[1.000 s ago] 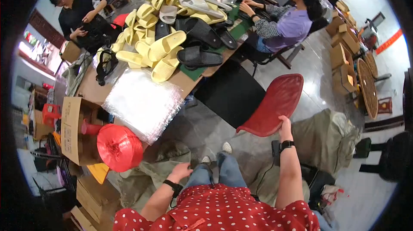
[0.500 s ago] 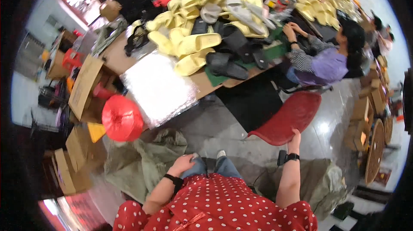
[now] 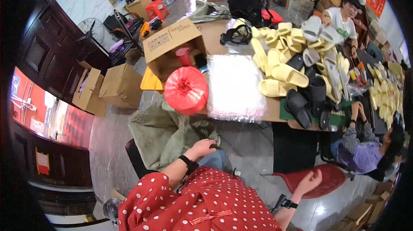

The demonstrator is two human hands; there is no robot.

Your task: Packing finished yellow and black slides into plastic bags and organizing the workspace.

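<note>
My right hand point(image 3: 310, 181) is raised with its fingers apart and nothing in it, in front of a red plastic chair point(image 3: 333, 180). The chair's seat lies behind the fingers. I cannot see any grip on it. My left hand point(image 3: 203, 148) is by my jeans-clad thigh, palm down, fingers stretched forward. A small dark thing shows under its fingertips, too unclear to name. Nearest to that hand is a crumpled grey-green woven sack point(image 3: 159, 134). On the table edge beyond sit a red roll of plastic twine point(image 3: 186, 90) and a stack of shiny clear bags point(image 3: 236, 87).
Yellow slippers point(image 3: 289, 75), grey slippers and black slippers point(image 3: 298, 107) are heaped on the table. An open cardboard box point(image 3: 174, 37) stands left of the bags. A seated person in purple point(image 3: 361, 155) works at the right; others are beyond the table. More boxes point(image 3: 121, 85) stand at left.
My view has swung left, so the table appears further right. My right hand has let go of the red chair's edge and opened. My left hand stays near my thigh.
</note>
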